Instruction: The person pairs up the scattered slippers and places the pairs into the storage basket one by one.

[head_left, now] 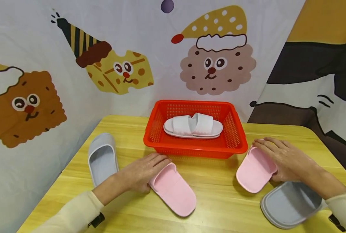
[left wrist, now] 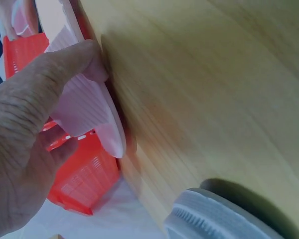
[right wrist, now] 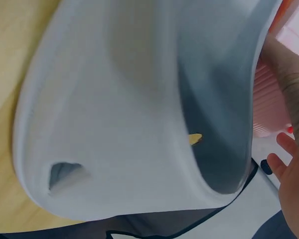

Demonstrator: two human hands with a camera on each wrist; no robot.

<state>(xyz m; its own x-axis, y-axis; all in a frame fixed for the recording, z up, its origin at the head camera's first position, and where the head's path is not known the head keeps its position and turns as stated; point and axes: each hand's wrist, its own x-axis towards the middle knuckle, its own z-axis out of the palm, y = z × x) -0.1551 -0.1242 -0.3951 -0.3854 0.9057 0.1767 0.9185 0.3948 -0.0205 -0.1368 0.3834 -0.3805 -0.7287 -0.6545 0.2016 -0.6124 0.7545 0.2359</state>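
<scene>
My left hand (head_left: 145,170) grips a pink slipper (head_left: 177,194) around its strap, the heel pointing toward me. In the left wrist view the thumb lies along the sole edge of this slipper (left wrist: 87,107), close over the wood. My right hand (head_left: 289,158) holds another pink slipper (head_left: 253,173) by the strap end, its heel angled down and left; the fingers hide most of the strap. Just below my right wrist lies a grey slipper (head_left: 290,204), which fills much of the right wrist view. A second grey slipper (head_left: 101,158) sits left of my left hand, partly behind the forearm.
A red plastic basket (head_left: 190,149) stands at the back middle of the wooden table (head_left: 219,207). White-strapped slippers (head_left: 180,126) lie inside it, side on. Behind the table hangs a cloth (head_left: 167,58) printed with cartoon biscuits and cheese.
</scene>
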